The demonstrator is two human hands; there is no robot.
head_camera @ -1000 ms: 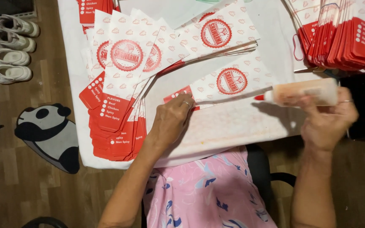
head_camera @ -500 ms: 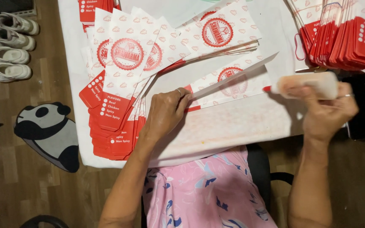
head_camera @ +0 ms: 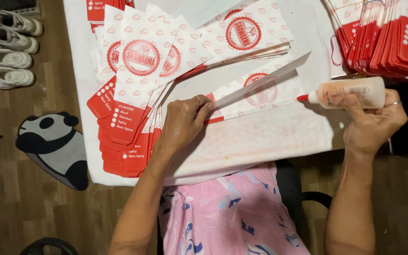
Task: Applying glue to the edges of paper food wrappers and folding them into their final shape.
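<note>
My left hand pinches the near end of a white and red paper sleeve lying on the white table cover; one long flap of the sleeve is lifted and stands up. My right hand grips a translucent glue bottle held sideways. Its red nozzle points left, just off the sleeve's right end.
A fanned stack of printed red and white sleeves lies left of my left hand. A denser stack of sleeves stands at the back right. Pale shoes and a panda-shaped mat are on the wooden floor at left.
My left hand folded up the sleeve's long flap and now holds it raised. My right hand carried the glue bottle right and then back in, its nozzle now near the sleeve's right end.
</note>
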